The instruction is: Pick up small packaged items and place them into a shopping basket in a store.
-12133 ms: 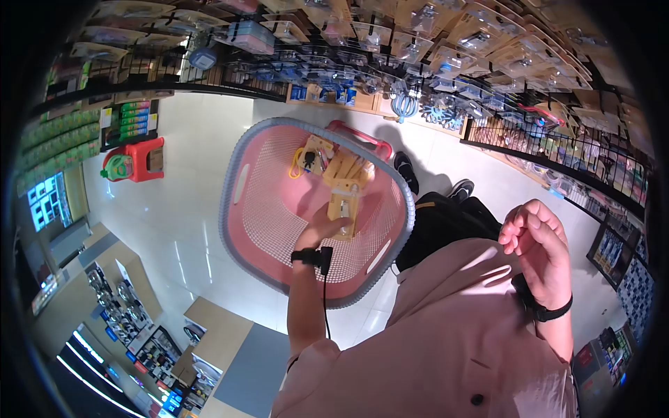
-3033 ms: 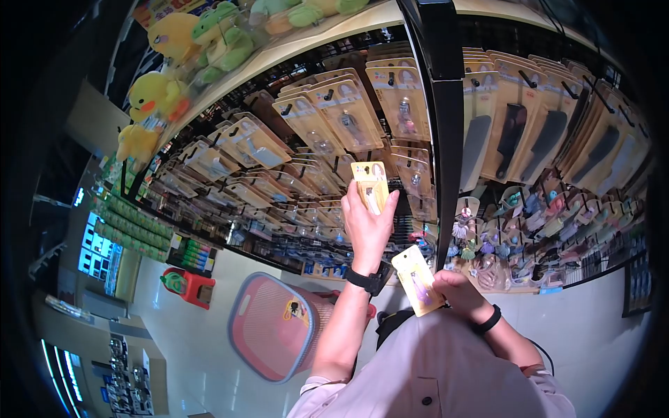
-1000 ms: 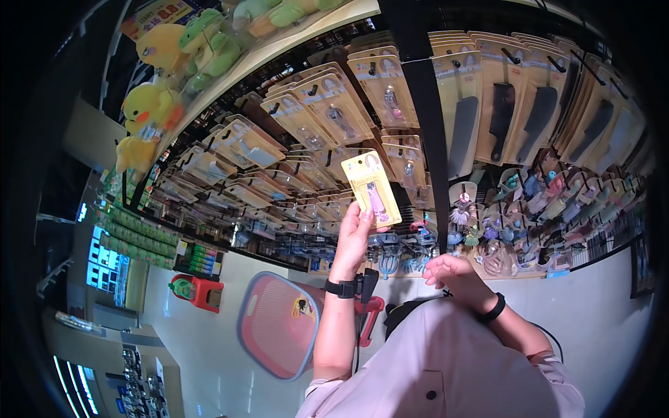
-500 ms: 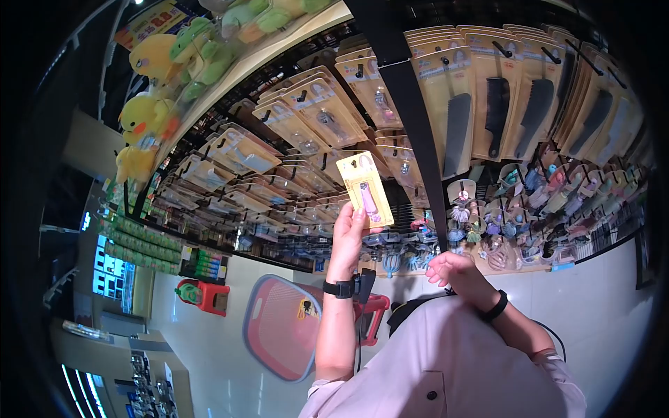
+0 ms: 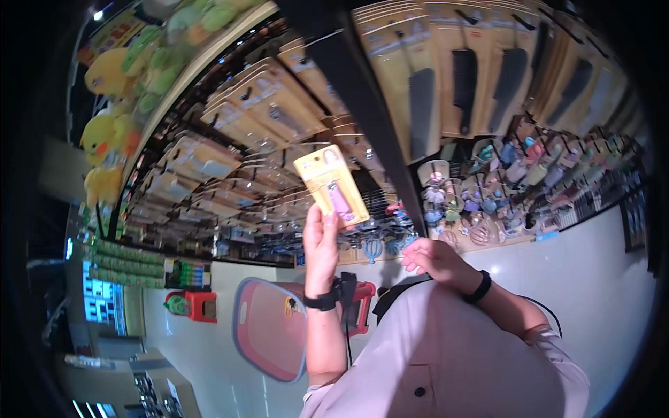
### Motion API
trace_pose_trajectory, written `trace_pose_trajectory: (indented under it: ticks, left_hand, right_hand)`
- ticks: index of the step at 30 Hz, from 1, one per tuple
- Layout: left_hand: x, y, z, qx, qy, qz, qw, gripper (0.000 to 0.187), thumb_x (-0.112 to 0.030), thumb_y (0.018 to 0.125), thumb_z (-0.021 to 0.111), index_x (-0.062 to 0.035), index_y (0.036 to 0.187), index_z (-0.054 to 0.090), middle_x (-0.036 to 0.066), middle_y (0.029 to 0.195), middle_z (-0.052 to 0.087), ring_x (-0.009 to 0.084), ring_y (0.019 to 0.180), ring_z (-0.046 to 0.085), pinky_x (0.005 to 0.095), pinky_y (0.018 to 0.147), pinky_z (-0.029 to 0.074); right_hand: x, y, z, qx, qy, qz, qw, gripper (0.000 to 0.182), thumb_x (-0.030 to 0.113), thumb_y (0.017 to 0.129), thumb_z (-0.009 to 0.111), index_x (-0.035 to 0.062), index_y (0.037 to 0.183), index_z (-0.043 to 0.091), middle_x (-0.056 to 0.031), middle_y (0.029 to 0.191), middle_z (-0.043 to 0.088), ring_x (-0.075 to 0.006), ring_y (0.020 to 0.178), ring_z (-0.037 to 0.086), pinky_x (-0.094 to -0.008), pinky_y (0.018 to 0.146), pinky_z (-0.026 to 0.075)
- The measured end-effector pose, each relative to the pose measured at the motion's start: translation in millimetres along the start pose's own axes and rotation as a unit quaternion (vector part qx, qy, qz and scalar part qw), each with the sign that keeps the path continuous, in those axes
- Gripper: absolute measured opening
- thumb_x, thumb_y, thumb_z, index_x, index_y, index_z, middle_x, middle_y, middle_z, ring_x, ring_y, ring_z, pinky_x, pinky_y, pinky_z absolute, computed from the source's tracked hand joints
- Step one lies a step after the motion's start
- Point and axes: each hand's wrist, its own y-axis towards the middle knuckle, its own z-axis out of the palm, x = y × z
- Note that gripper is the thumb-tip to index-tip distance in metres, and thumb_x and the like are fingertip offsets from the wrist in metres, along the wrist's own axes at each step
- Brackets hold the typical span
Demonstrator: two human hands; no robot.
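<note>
My left hand [image 5: 321,240] grips the lower edge of a yellow carded package [image 5: 332,187] with a small pink-purple item in it, held up before the racks of hanging packages. Lower and to the right, my right hand [image 5: 433,259] hangs near my body with its fingers loosely curled and apart, nothing in it. Behind the held package are rows of similar carded packs [image 5: 268,111] on hooks. Large carded combs [image 5: 463,90] hang at the upper right, beyond a black post [image 5: 362,90].
A pink and grey basket [image 5: 240,334] stands on the floor at the lower left, with a small yellow item inside. Farther left is a red stool [image 5: 202,306]. Plush toys [image 5: 108,132] line the upper left shelf; hair accessories [image 5: 488,188] hang at the right.
The view has shifted, so the racks' upper parts appear farther left. My left hand still holds the package, now lower left in the view. My right hand stays loosely curled.
</note>
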Motion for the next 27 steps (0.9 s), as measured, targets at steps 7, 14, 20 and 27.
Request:
trace_pose_trajectory:
  ticks: [7,14,20,27]
  left_hand:
    - [24.0,-73.2,9.3,0.094,-0.141,-0.119,0.978,0.043,-0.028,0.102,0.058,0.001,0.132,0.048,0.007,0.114,0.063,0.0153,0.097,0.064,0.031,0.084,0.054]
    - [42.3,-101.5,15.5,0.181,-0.323,-0.266,0.89,0.033,-0.03,0.099,0.058,0.0012,0.11,0.054,0.013,0.074,0.059,0.0247,0.057,0.06,0.0368,0.052,0.054]
    - [16.1,-98.7,38.8,0.235,-0.322,-0.27,0.877,0.036,-0.032,0.096,0.062,0.0022,0.104,0.055,0.015,0.073,0.058,0.0236,0.048,0.057,0.0294,0.041,0.047]
    - [25.9,-107.2,28.2,0.177,-0.317,-0.276,0.89,0.042,-0.025,0.104,0.048,0.0057,0.132,0.052,0.019,0.121,0.064,0.0281,0.108,0.065,0.0401,0.095,0.052]
  right_hand:
    - [0.6,-2.3,1.1,-0.004,0.054,-0.021,0.998,0.031,0.029,0.106,0.051,0.0039,0.122,0.06,-0.0041,0.106,0.068,-0.0105,0.097,0.065,-0.0279,0.081,0.053]
    - [34.0,-8.6,19.6,0.06,0.082,-0.214,0.972,0.053,0.032,0.1,0.063,0.0022,0.14,0.043,-0.0095,0.129,0.057,-0.0179,0.121,0.055,-0.0356,0.103,0.046]
    - [54.1,1.2,31.7,0.118,0.132,-0.169,0.97,0.04,0.028,0.095,0.071,-0.0008,0.118,0.056,-0.0069,0.107,0.065,-0.0109,0.1,0.06,-0.0291,0.087,0.051]
    - [32.7,8.5,27.4,-0.07,0.041,-0.181,0.98,0.015,0.013,0.097,0.064,0.0,0.091,0.064,-0.0008,0.079,0.065,-0.0038,0.068,0.059,-0.0231,0.058,0.048]
